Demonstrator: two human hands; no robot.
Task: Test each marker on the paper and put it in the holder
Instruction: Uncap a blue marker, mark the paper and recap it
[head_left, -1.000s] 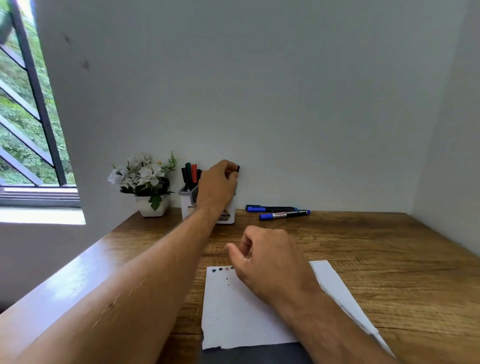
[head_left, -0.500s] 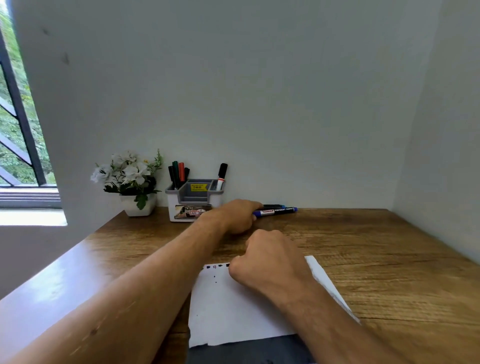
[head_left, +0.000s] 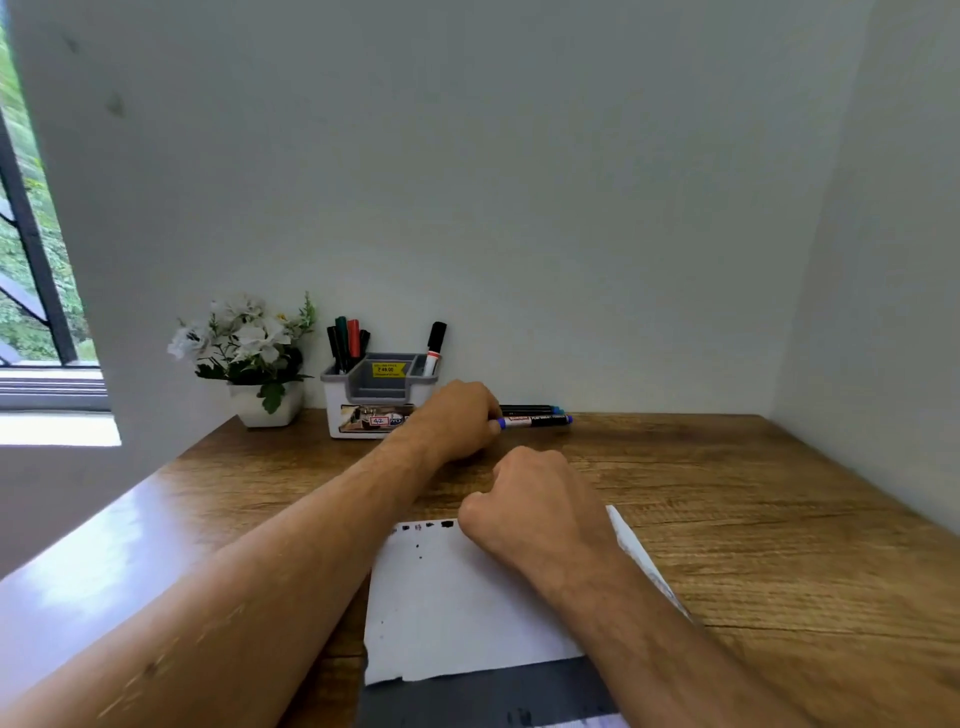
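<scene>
Two slim round markers (head_left: 535, 415) lie side by side on the wood-grain worktop (head_left: 753, 519) by the wall, right of the boxy white-and-grey plastic holder (head_left: 376, 400). Left hand (head_left: 452, 421) curls on the nearer blue-capped one's end. Right hand (head_left: 535, 509), fisted and empty, rests on the ink-dabbed paper (head_left: 447, 613).

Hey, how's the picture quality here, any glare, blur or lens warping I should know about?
Head view: daylight from the window throws a pale glare patch on the brown wooden desk at left; the left hand's forearm is smeared near the bottom edge; the wide lens bows the wall corner and desk edges; the white and grey marker holder and blue-capped marker are fairly sharp.
</scene>
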